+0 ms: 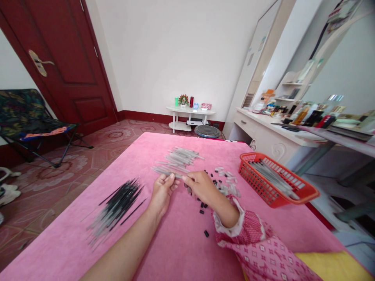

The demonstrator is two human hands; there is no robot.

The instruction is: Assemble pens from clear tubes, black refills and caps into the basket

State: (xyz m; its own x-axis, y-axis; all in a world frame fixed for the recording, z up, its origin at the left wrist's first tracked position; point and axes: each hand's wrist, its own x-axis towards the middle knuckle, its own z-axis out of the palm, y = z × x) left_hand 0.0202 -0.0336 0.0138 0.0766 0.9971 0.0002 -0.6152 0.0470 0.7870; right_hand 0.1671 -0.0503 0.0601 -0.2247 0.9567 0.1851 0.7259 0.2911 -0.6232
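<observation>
My left hand (162, 191) and my right hand (200, 185) meet over the middle of the pink table (175, 242), both pinched on one clear pen barrel (175, 176) that lies between their fingertips. Just beyond them lies a loose pile of clear pen barrels (178, 159). A fan of black ink refills (118, 206) lies to the left of my left forearm. Small black end plugs (205, 218) and clear caps (228, 182) are scattered beside my right wrist.
An orange plastic basket (304, 193) with several assembled pens stands at the table's right edge. A white dressing table (272, 136) crowded with bottles is behind it. A folding chair (26, 117) and a dark red door (67, 58) are at the left, a small white side table (190, 115) by the far wall.
</observation>
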